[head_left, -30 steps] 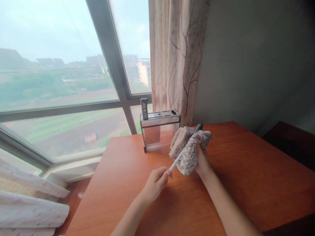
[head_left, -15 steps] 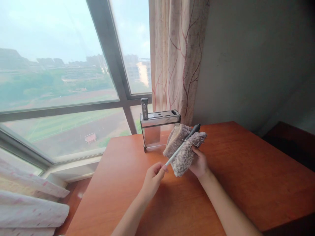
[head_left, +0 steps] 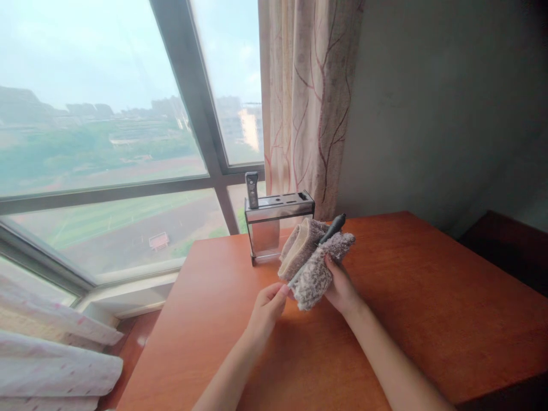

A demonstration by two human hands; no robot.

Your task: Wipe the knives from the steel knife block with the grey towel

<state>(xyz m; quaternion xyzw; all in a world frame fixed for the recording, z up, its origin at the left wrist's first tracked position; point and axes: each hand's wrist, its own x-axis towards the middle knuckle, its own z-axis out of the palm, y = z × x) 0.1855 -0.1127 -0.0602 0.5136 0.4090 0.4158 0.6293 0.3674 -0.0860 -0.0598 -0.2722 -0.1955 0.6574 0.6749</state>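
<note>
A fluffy grey-brown cloth [head_left: 314,279] is folded about a knife, above the wooden table. The knife's black handle [head_left: 334,228] sticks out of the cloth at the upper right, and its pale blade lies mostly hidden in the fold. At the lower left end, the fingers of my left hand [head_left: 269,305] pinch the blade's tip. My right hand [head_left: 340,285] grips the cloth from the right, thumb on top, its other fingers hidden beneath. Just behind the cloth stands a knife block [head_left: 265,237] with clear sides, and one dark riveted handle [head_left: 252,191] rises from its slotted top.
The reddish-brown table [head_left: 205,319] spreads under both arms, with its far edge behind the knife block. A large window [head_left: 107,142] is at the left, and a patterned curtain [head_left: 312,103] hangs behind the block. Another curtain [head_left: 55,365] lies at lower left.
My right hand and the cloth have slid down and left along the blade toward my left hand. The cloth now covers more of the blade.
</note>
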